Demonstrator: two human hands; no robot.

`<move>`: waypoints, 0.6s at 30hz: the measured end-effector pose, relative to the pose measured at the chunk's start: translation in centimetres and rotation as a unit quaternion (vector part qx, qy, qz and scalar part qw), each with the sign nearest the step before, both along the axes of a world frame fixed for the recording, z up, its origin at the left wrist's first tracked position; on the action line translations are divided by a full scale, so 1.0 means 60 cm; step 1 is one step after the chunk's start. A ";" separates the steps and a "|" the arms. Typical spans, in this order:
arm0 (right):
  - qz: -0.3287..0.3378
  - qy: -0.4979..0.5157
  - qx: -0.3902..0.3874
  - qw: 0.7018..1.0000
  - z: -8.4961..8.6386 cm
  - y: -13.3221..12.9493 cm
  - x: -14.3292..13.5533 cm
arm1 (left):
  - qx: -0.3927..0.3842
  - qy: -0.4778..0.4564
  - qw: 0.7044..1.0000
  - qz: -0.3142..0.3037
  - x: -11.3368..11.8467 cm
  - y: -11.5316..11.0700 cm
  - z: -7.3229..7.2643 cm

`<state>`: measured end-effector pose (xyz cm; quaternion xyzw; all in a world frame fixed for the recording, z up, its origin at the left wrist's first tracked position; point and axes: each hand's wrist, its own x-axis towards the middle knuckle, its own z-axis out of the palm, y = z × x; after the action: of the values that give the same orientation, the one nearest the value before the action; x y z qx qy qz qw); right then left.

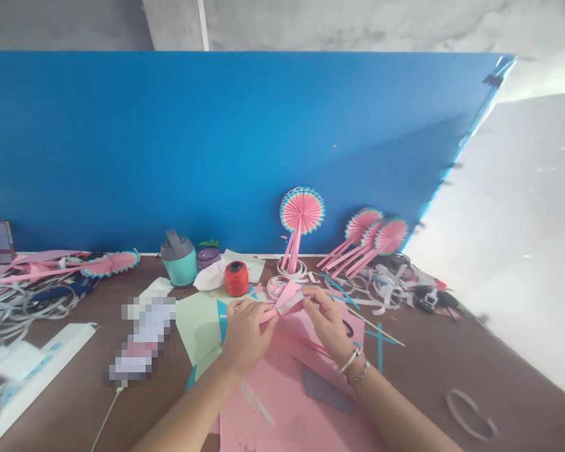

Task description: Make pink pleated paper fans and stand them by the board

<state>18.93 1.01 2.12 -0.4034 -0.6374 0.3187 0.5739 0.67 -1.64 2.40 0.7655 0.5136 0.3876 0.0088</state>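
Observation:
My left hand [249,329] is closed on a folded piece of pink paper [289,291] above the middle of the desk. Across that paper runs a whitish strip [292,304], its far end pinched between the thumb and fingers of my right hand [327,319]. Whether the strip is stuck down, I cannot tell. Under both hands lie large pink paper sheets [263,402], with a grey piece [324,389] on them. A dark curved loop [348,329] shows beside my right hand; the rest of it is hidden.
Behind my hands a round pink paper fan [302,211] stands against the blue partition [207,150]. More fans [390,236] lean at right, near tangled white strips [388,289]. A red thread spool [236,280], teal cup [179,262] and power strip [42,376] are left.

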 end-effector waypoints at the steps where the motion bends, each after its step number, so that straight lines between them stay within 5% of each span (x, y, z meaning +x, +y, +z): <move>1: -0.014 -0.003 -0.012 1.000 -0.001 0.002 0.000 | -0.003 -0.007 1.000 -0.003 0.001 -0.001 0.000; 5: -0.079 -0.043 -0.043 0.995 -0.007 0.006 0.002 | -0.017 -0.039 0.999 -0.016 0.005 -0.006 0.004; 12: -0.126 -0.215 0.187 0.950 -0.005 -0.002 0.004 | -0.023 -0.076 0.997 -0.009 0.007 -0.004 -0.001; 18: -0.132 -0.277 0.189 0.933 0.005 -0.010 0.004 | -0.005 -0.050 0.999 -0.007 0.003 -0.001 -0.007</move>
<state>19.18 0.43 2.44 -0.4400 -0.7605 -0.0104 0.4775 0.83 -1.69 1.95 0.7489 0.5087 0.4226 0.0414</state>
